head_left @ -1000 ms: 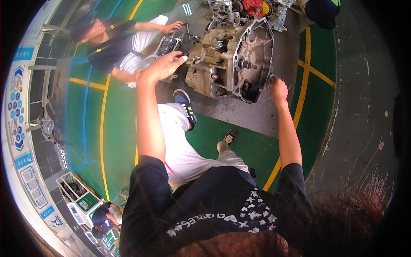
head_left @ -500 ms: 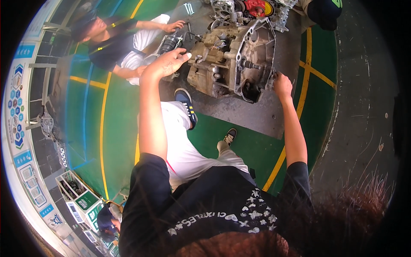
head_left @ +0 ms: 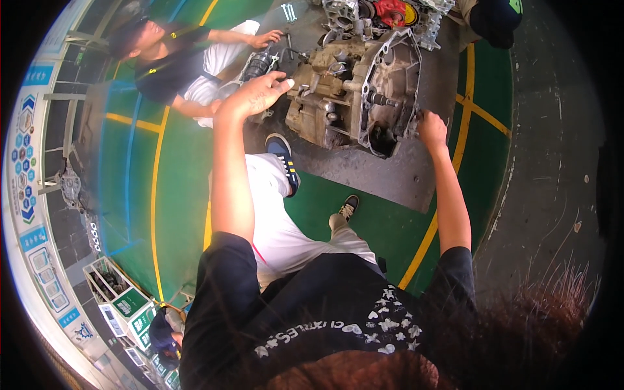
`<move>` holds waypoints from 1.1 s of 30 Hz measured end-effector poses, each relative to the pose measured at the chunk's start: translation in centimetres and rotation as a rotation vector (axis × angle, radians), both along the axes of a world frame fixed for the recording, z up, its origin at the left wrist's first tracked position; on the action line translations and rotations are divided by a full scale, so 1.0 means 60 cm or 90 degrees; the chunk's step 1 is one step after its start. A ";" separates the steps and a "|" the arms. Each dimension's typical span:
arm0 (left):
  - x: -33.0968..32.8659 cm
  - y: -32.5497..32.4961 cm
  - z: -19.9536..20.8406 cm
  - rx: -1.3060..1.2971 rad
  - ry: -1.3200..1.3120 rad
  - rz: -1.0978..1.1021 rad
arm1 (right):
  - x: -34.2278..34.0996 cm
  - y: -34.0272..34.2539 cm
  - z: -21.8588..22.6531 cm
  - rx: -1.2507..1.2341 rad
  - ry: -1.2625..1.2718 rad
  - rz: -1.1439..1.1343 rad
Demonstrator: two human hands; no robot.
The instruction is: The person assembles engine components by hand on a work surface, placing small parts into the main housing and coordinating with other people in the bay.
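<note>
A worn, dirt-stained gearbox casing lies before me on a grey surface, its wide bell housing to the right. A splined shaft sticks out inside the bell. At the casing's left end is my left hand, thumb stretched toward the metal and fingers partly extended; whether it presses on the casing is hard to tell. My right hand has its fingers curled at the lower right rim of the bell housing. The fingertips' contact with the rim is partly hidden.
A co-worker sits at the left, one hand near a gear shaft assembly. Wrenches and a T-shaped bar lie beyond. More castings with a red part stand at the far side, near another person's cap.
Very little differs. The gearbox and my right hand appear slightly farther right in the picture; both hands keep much the same pose.
</note>
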State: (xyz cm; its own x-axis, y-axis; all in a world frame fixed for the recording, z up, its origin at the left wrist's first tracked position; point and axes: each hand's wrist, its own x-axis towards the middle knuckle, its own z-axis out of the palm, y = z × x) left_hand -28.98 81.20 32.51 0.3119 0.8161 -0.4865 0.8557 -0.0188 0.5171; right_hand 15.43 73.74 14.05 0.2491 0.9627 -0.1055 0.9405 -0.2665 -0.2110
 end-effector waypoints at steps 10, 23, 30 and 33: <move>0.017 0.002 0.002 -0.006 -0.011 -0.003 | 0.028 -0.005 -0.028 0.002 0.010 -0.003; 0.031 -0.004 0.008 -0.060 -0.038 0.021 | 0.033 -0.024 -0.030 0.014 0.014 0.044; 0.019 0.007 -0.016 -0.015 0.001 -0.020 | 0.026 -0.022 -0.036 -0.019 0.038 0.032; 0.026 0.008 -0.010 -0.003 -0.009 -0.022 | 0.024 -0.019 -0.026 0.005 0.025 -0.009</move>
